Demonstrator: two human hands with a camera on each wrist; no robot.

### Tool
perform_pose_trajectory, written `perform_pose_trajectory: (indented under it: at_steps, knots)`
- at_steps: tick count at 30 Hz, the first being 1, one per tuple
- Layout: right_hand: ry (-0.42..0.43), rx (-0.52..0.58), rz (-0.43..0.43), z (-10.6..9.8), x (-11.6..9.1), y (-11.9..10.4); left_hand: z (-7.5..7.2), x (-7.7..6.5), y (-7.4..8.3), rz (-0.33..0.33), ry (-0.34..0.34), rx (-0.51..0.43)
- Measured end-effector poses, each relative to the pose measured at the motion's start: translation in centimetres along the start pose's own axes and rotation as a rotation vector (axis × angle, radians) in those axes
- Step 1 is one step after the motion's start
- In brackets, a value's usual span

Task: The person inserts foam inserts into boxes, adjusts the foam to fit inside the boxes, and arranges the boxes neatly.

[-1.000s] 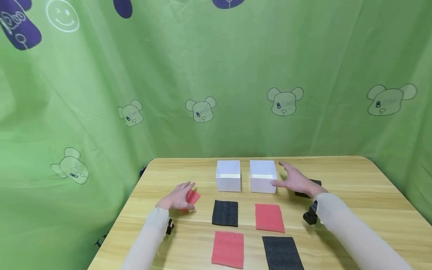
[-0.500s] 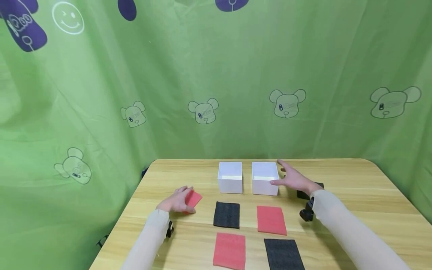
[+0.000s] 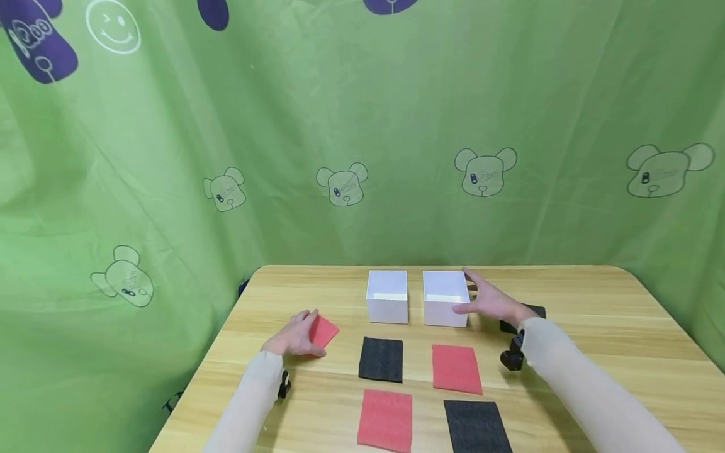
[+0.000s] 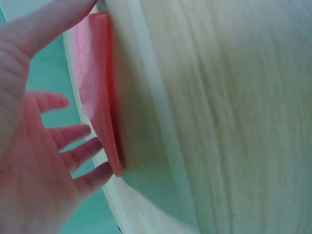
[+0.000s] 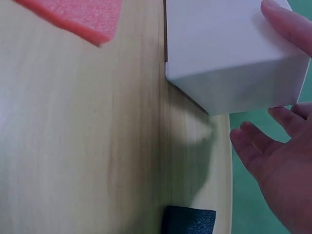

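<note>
My left hand (image 3: 291,336) is beside a small red foam sheet (image 3: 324,329) on the table's left. In the left wrist view its fingertips (image 4: 105,170) meet the sheet's (image 4: 100,83) edge, while the thumb stretches over the far end. On the other side, my right hand (image 3: 493,302) is spread at the right-hand white box (image 3: 438,314). Its thumb (image 5: 287,22) lies over one side of the box (image 5: 229,44) in the right wrist view, and the fingers extend just past the far corner. The left-hand white box (image 3: 387,311) stands nearby, untouched.
Black foam sheets lie mid-table (image 3: 381,360), at the front (image 3: 478,428) and partly behind the right wrist (image 3: 535,311). Two more red sheets, one mid-table (image 3: 456,369) and one nearer (image 3: 385,420), lie flat. A green curtain (image 3: 396,220) hangs behind the wooden table (image 3: 600,327).
My right hand has moved slightly left, closer around the right-hand box. My left hand has settled at the red sheet with little movement. The head view has shifted slightly.
</note>
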State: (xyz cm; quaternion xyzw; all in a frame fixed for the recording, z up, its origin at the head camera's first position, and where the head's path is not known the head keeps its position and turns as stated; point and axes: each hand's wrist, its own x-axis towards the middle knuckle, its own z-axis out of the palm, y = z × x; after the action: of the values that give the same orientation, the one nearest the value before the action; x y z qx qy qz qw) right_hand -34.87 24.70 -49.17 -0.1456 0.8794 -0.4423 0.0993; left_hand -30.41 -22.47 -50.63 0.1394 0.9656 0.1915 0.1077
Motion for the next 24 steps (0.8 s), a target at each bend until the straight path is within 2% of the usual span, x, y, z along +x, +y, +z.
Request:
perform_pose_trajectory:
  at_steps: [4, 12, 24]
  knots:
    - [-0.008, 0.022, -0.012, 0.06, -0.09, 0.08, 0.0, -0.03, 0.03, -0.036, 0.015, 0.038]
    - [-0.03, 0.081, -0.025, -0.03, -0.03, 0.56, -0.06, 0.25, 0.2, -0.009, 0.012, 0.046]
    - [-0.062, 0.123, -0.026, -0.11, -0.22, 0.55, 0.11, 0.22, 0.45, -0.061, 0.056, 0.122]
